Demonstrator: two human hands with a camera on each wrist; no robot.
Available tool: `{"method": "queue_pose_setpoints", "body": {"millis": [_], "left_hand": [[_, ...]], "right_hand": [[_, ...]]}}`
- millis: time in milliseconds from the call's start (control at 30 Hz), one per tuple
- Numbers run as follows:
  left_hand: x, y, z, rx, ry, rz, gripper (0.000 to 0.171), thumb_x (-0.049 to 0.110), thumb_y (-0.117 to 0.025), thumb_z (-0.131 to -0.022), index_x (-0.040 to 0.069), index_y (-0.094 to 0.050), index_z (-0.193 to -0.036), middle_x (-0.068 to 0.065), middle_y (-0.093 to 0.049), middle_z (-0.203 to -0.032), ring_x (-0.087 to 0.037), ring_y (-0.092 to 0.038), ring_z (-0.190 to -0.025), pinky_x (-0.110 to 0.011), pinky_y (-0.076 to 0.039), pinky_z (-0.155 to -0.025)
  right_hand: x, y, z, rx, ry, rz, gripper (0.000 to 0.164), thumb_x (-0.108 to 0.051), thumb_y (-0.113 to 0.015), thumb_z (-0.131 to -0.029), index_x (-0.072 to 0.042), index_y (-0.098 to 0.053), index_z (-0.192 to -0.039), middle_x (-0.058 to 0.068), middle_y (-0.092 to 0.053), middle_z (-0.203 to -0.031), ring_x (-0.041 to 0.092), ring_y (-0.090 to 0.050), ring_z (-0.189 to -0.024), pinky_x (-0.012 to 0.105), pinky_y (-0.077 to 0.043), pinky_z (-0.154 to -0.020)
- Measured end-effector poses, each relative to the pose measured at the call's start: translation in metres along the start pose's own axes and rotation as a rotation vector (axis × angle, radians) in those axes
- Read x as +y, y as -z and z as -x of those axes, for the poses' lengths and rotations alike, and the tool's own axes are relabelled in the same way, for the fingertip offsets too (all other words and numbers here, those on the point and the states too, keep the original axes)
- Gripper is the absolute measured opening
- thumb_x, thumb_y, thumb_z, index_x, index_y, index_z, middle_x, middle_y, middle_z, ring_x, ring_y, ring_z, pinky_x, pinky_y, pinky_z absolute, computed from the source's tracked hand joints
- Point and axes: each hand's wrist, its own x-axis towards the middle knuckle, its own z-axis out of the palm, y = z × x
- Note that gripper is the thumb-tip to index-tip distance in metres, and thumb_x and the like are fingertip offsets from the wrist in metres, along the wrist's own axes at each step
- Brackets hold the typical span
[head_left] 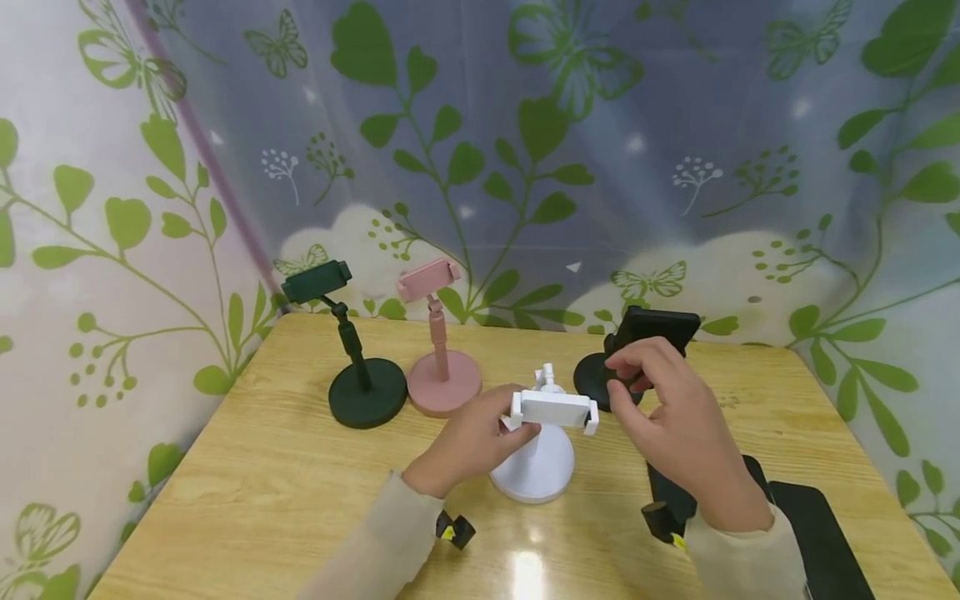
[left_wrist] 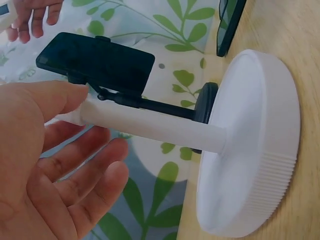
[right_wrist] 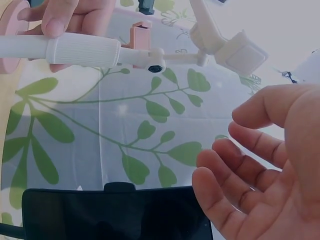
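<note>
A white phone stand point(head_left: 555, 409) stands upright on its round base point(head_left: 536, 475) near the middle of the table. My left hand point(head_left: 474, 435) holds its post just below the clamp, thumb on one side and fingers on the other, as the left wrist view shows on the white post point(left_wrist: 155, 122). To the right of the clamp, my right hand point(head_left: 678, 417) hangs in the air with bent, loose fingers and nothing between them. Behind that hand is a black phone stand point(head_left: 592, 379) with a dark phone point(head_left: 667, 327) in its clamp, partly hidden.
A dark green phone stand point(head_left: 367, 396) and a pink phone stand point(head_left: 444, 383) stand side by side at the back left. Dark phones lie at the right, one flat phone point(head_left: 821, 537) beside my right sleeve and another partly under the hand. A patterned curtain point(head_left: 480, 192) hangs behind the table.
</note>
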Motion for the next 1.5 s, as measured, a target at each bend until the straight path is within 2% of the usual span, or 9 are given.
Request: {"method": "queue_pose_setpoints", "body": {"millis": [233, 433, 600, 767, 900, 1067, 1267, 1500], "left_hand": [[0.012, 0.002, -0.003, 0.048, -0.039, 0.088, 0.048, 0.031, -0.07, -0.086, 0.024, -0.05, -0.129, 0.012, -0.057, -0.118, -0.006, -0.054, -0.101, -0.035, -0.052, -0.08], [0.018, 0.0, -0.005, 0.004, 0.01, 0.004, 0.048, 0.032, -0.068, -0.088, 0.021, -0.049, -0.131, 0.009, -0.059, -0.115, -0.008, -0.056, -0.091, -0.028, -0.052, -0.075], [0.019, -0.001, -0.004, 0.043, 0.023, -0.042, 0.047, 0.029, -0.067, -0.089, 0.02, -0.049, -0.131, 0.007, -0.061, -0.111, -0.01, -0.056, -0.079, -0.024, -0.048, -0.066], [0.011, -0.005, -0.007, 0.091, 0.036, -0.029, 0.042, 0.033, -0.065, -0.09, 0.022, -0.051, -0.128, 0.008, -0.062, -0.111, -0.01, -0.056, -0.078, -0.025, -0.047, -0.064], [0.002, -0.006, -0.019, 0.114, 0.051, -0.02, 0.037, 0.035, -0.063, -0.09, 0.024, -0.052, -0.124, 0.009, -0.061, -0.108, -0.009, -0.06, -0.087, -0.027, -0.05, -0.067], [-0.012, -0.005, -0.046, 0.113, 0.061, 0.006, 0.039, 0.034, -0.063, -0.091, 0.026, -0.049, -0.127, 0.007, -0.061, -0.116, -0.01, -0.064, -0.098, -0.036, -0.054, -0.077], [-0.033, 0.005, -0.075, 0.151, 0.143, 0.069, 0.041, 0.029, -0.064, -0.091, 0.029, -0.047, -0.128, 0.004, -0.06, -0.113, -0.011, -0.064, -0.097, -0.039, -0.054, -0.078], [-0.038, 0.011, -0.095, 0.156, 0.206, 0.145, 0.041, 0.028, -0.063, -0.092, 0.032, -0.046, -0.129, 0.003, -0.059, -0.115, -0.014, -0.062, -0.099, -0.043, -0.052, -0.081]], "right_hand": [[0.004, 0.008, 0.009, 0.02, 0.006, 0.014, 0.021, -0.005, -0.061, -0.087, -0.018, -0.06, -0.104, -0.005, -0.055, -0.098, 0.002, -0.048, -0.08, 0.017, -0.044, -0.068], [0.002, 0.016, 0.01, 0.039, 0.016, 0.012, 0.02, -0.004, -0.06, -0.087, -0.016, -0.06, -0.103, -0.006, -0.056, -0.097, 0.003, -0.049, -0.081, 0.016, -0.043, -0.067], [-0.003, 0.022, 0.009, 0.068, 0.014, 0.009, 0.019, -0.004, -0.06, -0.087, -0.016, -0.06, -0.102, -0.006, -0.057, -0.096, 0.003, -0.049, -0.083, 0.018, -0.044, -0.066], [-0.006, 0.026, 0.009, 0.068, 0.0, 0.006, 0.018, -0.006, -0.059, -0.088, -0.016, -0.06, -0.102, -0.008, -0.056, -0.096, 0.004, -0.05, -0.084, 0.018, -0.044, -0.066], [-0.005, 0.029, 0.009, 0.072, -0.012, -0.004, 0.018, -0.007, -0.06, -0.088, -0.016, -0.061, -0.103, -0.009, -0.056, -0.095, 0.004, -0.05, -0.084, 0.018, -0.044, -0.067], [-0.003, 0.028, 0.01, 0.089, 0.003, -0.019, 0.02, -0.004, -0.061, -0.087, -0.016, -0.061, -0.103, -0.005, -0.057, -0.096, 0.005, -0.05, -0.084, 0.02, -0.044, -0.065], [-0.006, 0.031, 0.012, 0.07, -0.018, -0.041, 0.016, -0.008, -0.059, -0.089, -0.017, -0.06, -0.103, -0.007, -0.056, -0.096, 0.005, -0.05, -0.085, 0.021, -0.045, -0.067], [-0.012, 0.041, 0.013, 0.077, -0.017, -0.039, 0.016, -0.009, -0.059, -0.089, -0.016, -0.06, -0.103, -0.006, -0.056, -0.096, 0.005, -0.05, -0.085, 0.021, -0.045, -0.068]]}}
